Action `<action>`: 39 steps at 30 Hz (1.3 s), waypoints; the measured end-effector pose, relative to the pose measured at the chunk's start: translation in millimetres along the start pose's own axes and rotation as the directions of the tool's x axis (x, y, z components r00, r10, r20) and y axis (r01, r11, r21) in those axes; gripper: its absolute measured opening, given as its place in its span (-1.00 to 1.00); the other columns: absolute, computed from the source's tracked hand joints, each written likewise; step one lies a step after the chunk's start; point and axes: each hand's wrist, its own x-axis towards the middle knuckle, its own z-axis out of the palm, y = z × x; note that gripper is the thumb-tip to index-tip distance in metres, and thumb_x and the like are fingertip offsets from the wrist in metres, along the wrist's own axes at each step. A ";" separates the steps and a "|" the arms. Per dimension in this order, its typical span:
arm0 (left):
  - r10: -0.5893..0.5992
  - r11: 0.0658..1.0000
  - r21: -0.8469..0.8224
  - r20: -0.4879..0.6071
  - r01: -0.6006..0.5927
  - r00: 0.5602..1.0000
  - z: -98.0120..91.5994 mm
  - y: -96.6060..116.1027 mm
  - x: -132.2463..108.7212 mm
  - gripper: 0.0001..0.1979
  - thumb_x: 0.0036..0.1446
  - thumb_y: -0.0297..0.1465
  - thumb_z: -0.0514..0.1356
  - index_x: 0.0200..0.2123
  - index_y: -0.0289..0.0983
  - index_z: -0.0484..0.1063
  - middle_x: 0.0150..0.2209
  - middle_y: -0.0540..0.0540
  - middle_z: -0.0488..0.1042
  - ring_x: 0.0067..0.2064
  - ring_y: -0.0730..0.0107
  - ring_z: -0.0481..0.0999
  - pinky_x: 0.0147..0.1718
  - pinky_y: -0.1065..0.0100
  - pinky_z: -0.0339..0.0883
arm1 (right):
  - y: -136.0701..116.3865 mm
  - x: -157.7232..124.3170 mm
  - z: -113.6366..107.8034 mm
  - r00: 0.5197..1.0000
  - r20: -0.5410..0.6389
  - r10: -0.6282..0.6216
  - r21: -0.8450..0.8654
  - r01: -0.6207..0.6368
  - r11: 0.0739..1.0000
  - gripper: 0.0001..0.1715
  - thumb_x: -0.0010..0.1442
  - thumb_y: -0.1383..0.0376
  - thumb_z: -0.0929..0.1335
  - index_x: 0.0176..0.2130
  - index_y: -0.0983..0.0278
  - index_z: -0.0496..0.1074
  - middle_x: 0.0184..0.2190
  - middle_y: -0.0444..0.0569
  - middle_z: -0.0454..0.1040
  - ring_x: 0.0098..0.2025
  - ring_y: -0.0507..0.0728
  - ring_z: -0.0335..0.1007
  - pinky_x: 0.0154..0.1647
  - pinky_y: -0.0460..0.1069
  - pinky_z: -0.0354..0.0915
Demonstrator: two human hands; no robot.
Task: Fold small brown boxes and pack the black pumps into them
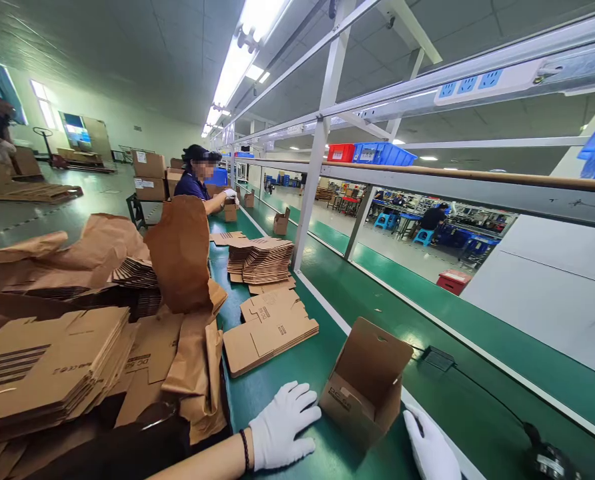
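Observation:
An open cardboard box [350, 407] with a raised lid flap and dark printing stands on the green work surface [257, 393]. To its left, my left hand [285, 427], in a white glove, has its fingers spread and holds nothing. My right hand [430, 447], also white-gloved, is close to the box's right side; its thumb and finger are apart, with nothing seen between them, and the frame edge cuts it off. Beyond my left hand lies a small stack of flat printed cartons [272, 330]. A taller pile of flat cartons [262, 257] sits behind that.
More flat cartons [62, 367] and torn brown wrapping paper [177, 260] crowd the left. A co-worker [200, 173] handles a box farther along the line. On the right a black cable with an adapter [437, 359] crosses the belt. A white frame post [315, 187] rises beyond the cartons.

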 end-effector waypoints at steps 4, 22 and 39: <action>0.013 0.999 0.039 -0.006 -0.013 1.000 -2.9 -0.5 2.0 -0.53 0.17 -0.11 0.21 0.12 -0.10 0.39 0.17 -0.12 0.45 0.18 0.05 0.39 0.22 0.01 0.19 | -5.6 0.1 -1.9 1.000 -0.005 -0.005 -0.011 0.005 1.000 -0.39 0.19 0.01 0.13 -0.01 0.20 0.52 0.14 -0.03 0.48 0.16 0.28 0.41 0.17 0.10 0.33; 0.341 0.889 0.407 -0.285 -0.209 0.896 25.5 -33.7 10.1 -0.55 0.20 -0.03 0.17 0.08 -0.05 0.50 0.10 -0.02 0.54 0.04 0.16 0.57 -0.04 0.23 0.49 | -15.5 -7.0 0.1 0.984 -0.149 -0.100 0.026 0.105 0.994 -0.58 0.31 0.24 0.21 -0.01 0.26 0.56 0.04 0.00 0.55 0.13 0.19 0.43 0.20 0.02 0.25; 0.198 0.965 0.209 -0.201 -0.155 0.959 30.3 -33.0 0.9 -0.54 0.24 -0.09 0.17 0.18 -0.01 0.39 0.20 -0.03 0.45 0.16 0.18 0.46 0.16 0.22 0.30 | -11.5 -4.2 0.6 0.995 -0.074 -0.063 -0.005 0.063 0.998 -0.46 0.28 0.15 0.15 0.04 0.26 0.52 0.11 -0.03 0.51 0.17 0.19 0.40 0.22 0.01 0.24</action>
